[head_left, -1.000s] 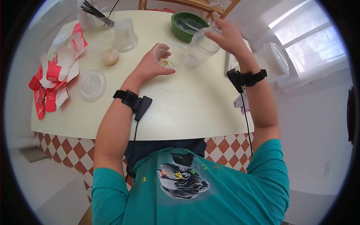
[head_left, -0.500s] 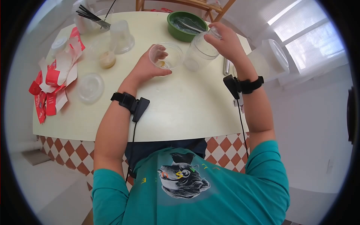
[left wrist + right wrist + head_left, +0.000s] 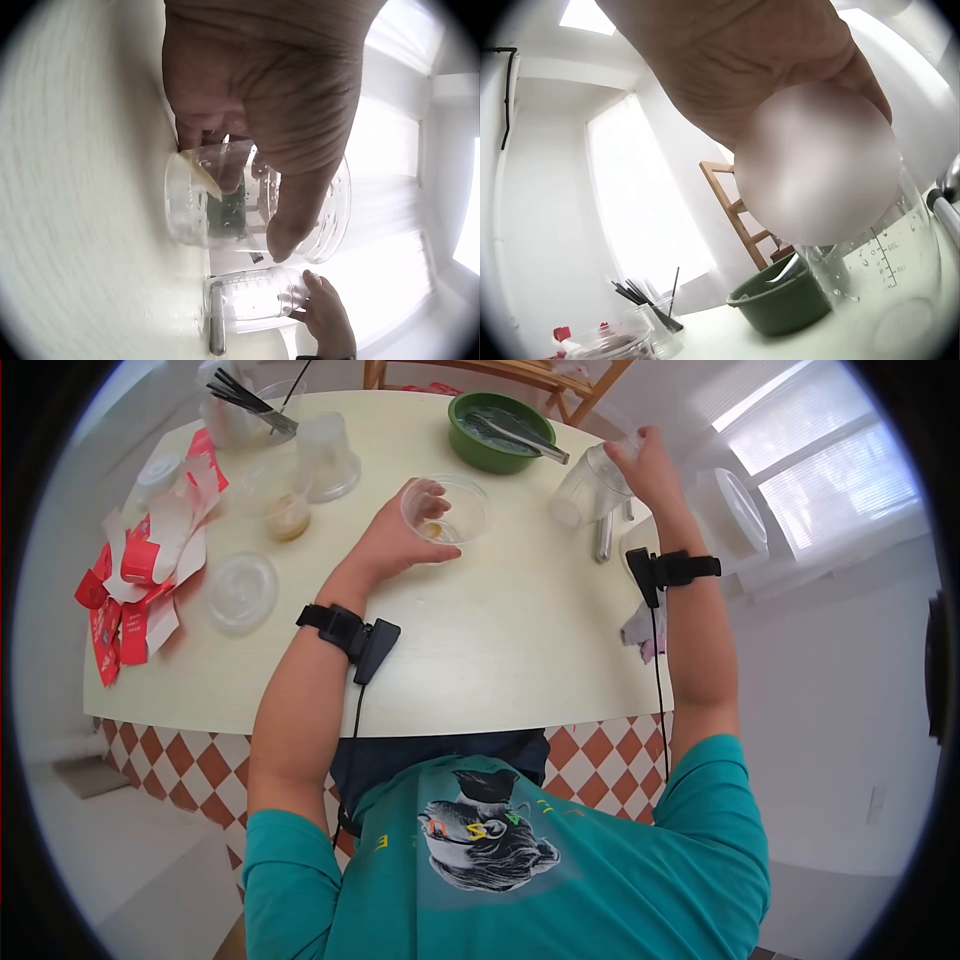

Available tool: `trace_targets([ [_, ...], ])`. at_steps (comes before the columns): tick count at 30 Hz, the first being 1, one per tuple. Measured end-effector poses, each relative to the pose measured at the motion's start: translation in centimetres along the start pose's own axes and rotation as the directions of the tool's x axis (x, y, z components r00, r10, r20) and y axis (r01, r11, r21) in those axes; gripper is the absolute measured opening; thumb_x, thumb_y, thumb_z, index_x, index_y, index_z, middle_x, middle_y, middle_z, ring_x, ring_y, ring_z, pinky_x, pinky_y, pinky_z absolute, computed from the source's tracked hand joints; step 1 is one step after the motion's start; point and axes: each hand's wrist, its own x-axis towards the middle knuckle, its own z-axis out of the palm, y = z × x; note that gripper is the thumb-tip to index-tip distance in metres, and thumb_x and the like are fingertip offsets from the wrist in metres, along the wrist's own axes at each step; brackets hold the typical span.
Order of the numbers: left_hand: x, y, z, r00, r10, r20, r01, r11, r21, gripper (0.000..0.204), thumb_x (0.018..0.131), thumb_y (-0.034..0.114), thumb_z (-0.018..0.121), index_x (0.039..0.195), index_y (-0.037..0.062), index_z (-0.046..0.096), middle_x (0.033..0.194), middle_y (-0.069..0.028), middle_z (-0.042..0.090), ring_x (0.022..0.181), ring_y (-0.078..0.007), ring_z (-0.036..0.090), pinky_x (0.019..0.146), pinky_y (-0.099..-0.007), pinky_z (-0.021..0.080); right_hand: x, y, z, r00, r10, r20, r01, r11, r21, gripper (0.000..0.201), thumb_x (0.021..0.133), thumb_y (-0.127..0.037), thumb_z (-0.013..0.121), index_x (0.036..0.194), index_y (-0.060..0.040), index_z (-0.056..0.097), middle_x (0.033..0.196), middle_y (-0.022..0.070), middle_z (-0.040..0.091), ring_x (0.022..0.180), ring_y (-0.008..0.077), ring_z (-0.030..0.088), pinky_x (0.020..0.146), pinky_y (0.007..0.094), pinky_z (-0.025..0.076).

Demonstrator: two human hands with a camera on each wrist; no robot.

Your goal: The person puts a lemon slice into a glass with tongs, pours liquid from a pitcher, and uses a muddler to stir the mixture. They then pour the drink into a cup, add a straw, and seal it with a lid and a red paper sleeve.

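My left hand (image 3: 405, 532) grips a clear plastic cup (image 3: 468, 510) by its left side, thumb in front and fingers behind. A small yellowish piece (image 3: 201, 174) lies low in the cup, and droplets cling to its wall. Farther right, my right hand (image 3: 648, 468) holds a clear measuring cup (image 3: 585, 492) by its top, and its base is at the tabletop. Scale marks (image 3: 885, 259) and droplets show on its wall in the right wrist view, where a round blur hides part of the hand. The two cups stand apart.
A green basin (image 3: 490, 458) holding water and a metal-handled utensil (image 3: 545, 450) stands behind. Metal tools (image 3: 604, 538) lie by the measuring cup. Torn red-and-white packaging (image 3: 140, 565), a round lid (image 3: 242, 593), a small tub (image 3: 288, 518) and an upturned cup (image 3: 325, 455) are at left.
My right hand has carried the measuring cup to the right, away from the plastic cup, uncovering the utensil handle at the basin. My left hand keeps its hold and has barely moved.
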Motion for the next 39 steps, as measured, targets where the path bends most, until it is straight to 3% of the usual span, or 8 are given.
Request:
trace_targets([
  [4, -0.2, 0.5, 0.1, 0.999, -0.037, 0.015, 0.037, 0.999, -0.031, 0.082, 0.059, 0.006, 0.083, 0.129, 0.0016, 0.041, 0.12, -0.0106, 0.053, 0.115, -0.0201, 0.048, 0.099, -0.0319, 0.039, 2.5, 0.6, 1.6, 0.996, 0.005, -0.09, -0.003, 1.0, 0.018, 0.065, 0.082, -0.043, 0.066, 0.121, 0.0054, 0.045, 0.114, 0.0272, 0.059, 0.107, 0.0427, 0.056, 0.09, 0.0447, 0.046],
  [17, 0.1, -0.1, 0.0, 1.0, 0.009, 0.016, -0.009, 1.0, -0.006, 0.081, 0.059, 0.011, 0.085, 0.127, 0.0015, 0.042, 0.124, -0.0104, 0.049, 0.117, -0.0225, 0.05, 0.096, -0.033, 0.045, 4.0, 0.6, 3.5, 0.989, 0.01, -0.149, -0.027, 0.993, -0.116, 0.047, 0.091, -0.033, 0.056, 0.112, 0.0057, 0.041, 0.106, 0.0338, 0.052, 0.096, 0.0486, 0.057, 0.082, 0.049, 0.049],
  [24, 0.1, -0.1, 0.1, 1.0, 0.006, 0.014, -0.006, 1.0, -0.001, 0.08, 0.059, 0.011, 0.084, 0.127, 0.0015, 0.043, 0.121, -0.0107, 0.051, 0.117, -0.0221, 0.05, 0.096, -0.0329, 0.045, 4.7, 1.9, 3.5, 0.995, 0.014, -0.099, -0.024, 0.995, -0.097, 0.06, 0.088, -0.038, 0.06, 0.12, 0.0071, 0.038, 0.113, 0.0333, 0.051, 0.105, 0.0487, 0.053, 0.091, 0.0491, 0.045],
  [30, 0.2, -0.1, 0.0, 1.0, 0.007, 0.019, -0.006, 1.0, -0.026, 0.082, 0.058, 0.01, 0.085, 0.127, 0.0011, 0.042, 0.122, -0.011, 0.051, 0.117, -0.0222, 0.05, 0.096, -0.0333, 0.045, 0.5, -1.9, 0.6, 0.867, -0.195, -0.458, 0.157, 0.98, -0.119, 0.076, 0.083, -0.04, 0.067, 0.137, 0.0033, 0.036, 0.126, 0.0281, 0.049, 0.118, 0.0383, 0.049, 0.095, 0.0454, 0.043],
  [32, 0.0, 0.0, 0.1, 1.0, -0.002, 0.022, 0.002, 1.0, -0.027, 0.083, 0.058, 0.01, 0.085, 0.128, 0.0008, 0.041, 0.122, -0.0113, 0.051, 0.118, -0.0222, 0.05, 0.096, -0.0335, 0.045, -3.3, -5.1, -0.1, 0.973, -0.171, -0.155, 0.224, 0.858, 0.463, 0.081, 0.076, -0.037, 0.075, 0.134, 0.0045, 0.037, 0.13, 0.0246, 0.045, 0.117, 0.0345, 0.049, 0.097, 0.0433, 0.041],
  [34, 0.0, 0.3, 0.0, 0.999, -0.035, 0.03, 0.036, 0.998, -0.045, 0.085, 0.057, 0.004, 0.084, 0.129, 0.0017, 0.04, 0.121, -0.0107, 0.052, 0.116, -0.0215, 0.047, 0.1, -0.0329, 0.039, -7.0, -8.0, 1.2, 0.977, -0.202, 0.071, 0.093, 0.699, 0.709, 0.09, 0.07, -0.038, 0.08, 0.136, 0.004, 0.035, 0.132, 0.0205, 0.045, 0.121, 0.0298, 0.047, 0.099, 0.04, 0.041],
  [36, -0.1, 0.3, 0.0, 0.999, -0.043, 0.03, 0.044, 0.998, -0.033, 0.086, 0.056, 0.004, 0.085, 0.13, 0.0023, 0.04, 0.121, -0.0105, 0.052, 0.116, -0.0214, 0.047, 0.1, -0.0332, 0.039, -9.4, -9.9, 3.0, 0.932, -0.292, 0.216, 0.042, 0.678, 0.734, 0.102, 0.064, -0.037, 0.084, 0.141, 0.0028, 0.03, 0.134, 0.021, 0.045, 0.125, 0.0299, 0.045, 0.102, 0.039, 0.039],
  [39, 0.0, 0.2, 0.0, 0.998, -0.053, 0.029, 0.054, 0.998, -0.041, 0.087, 0.056, 0.004, 0.086, 0.13, 0.0035, 0.04, 0.122, -0.0104, 0.052, 0.117, -0.0215, 0.047, 0.1, -0.0339, 0.04, -10.4, -11.2, 5.0, 0.896, -0.407, 0.179, 0.12, 0.608, 0.785, 0.11, 0.06, -0.034, 0.088, 0.146, -0.0061, 0.025, 0.135, 0.0184, 0.046, 0.128, 0.028, 0.043, 0.1, 0.0413, 0.041],
])
